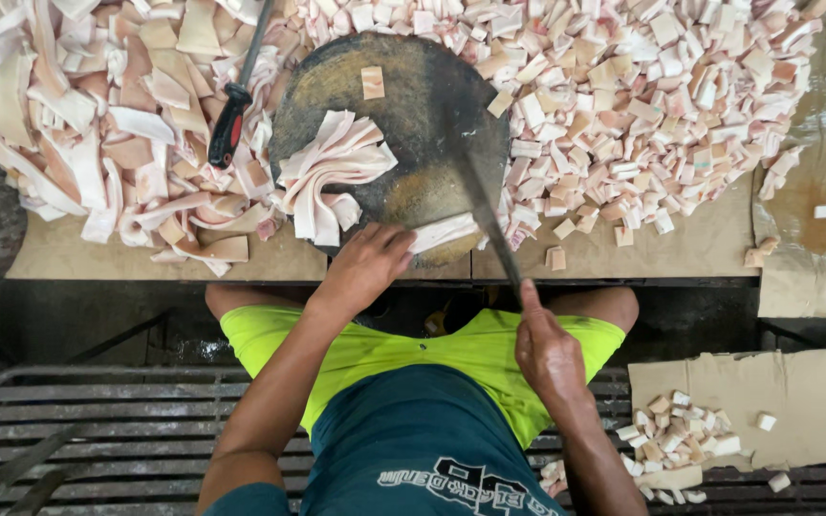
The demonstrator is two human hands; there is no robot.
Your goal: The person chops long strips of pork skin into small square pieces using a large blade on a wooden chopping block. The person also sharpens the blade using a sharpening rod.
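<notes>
Cardboard-covered bench (681,250) is carrying a round dark chopping block (413,86), where the left hand (367,266) is pressing a pale fat strip (444,231) flat, while the right hand (547,352) is gripping a long cleaver (482,205) tightly.

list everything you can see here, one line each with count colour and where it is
chopping block: one, dark and round, centre of the bench
long strips: a small stack, pale pink, on the block's left side
strip being held: one, pale, near edge of the block
cleaver: one, dark blade, over the block's right side
spare knife: one, red and black handle, lying on the uncut pile
uncut pile: many large pale pieces, left of the block
cut cubes: many, pink-white, right of the block
cardboard sheet: one, tan, lower right, with a few cubes
left hand: pressing the held strip
right hand: gripping the cleaver handle
</notes>
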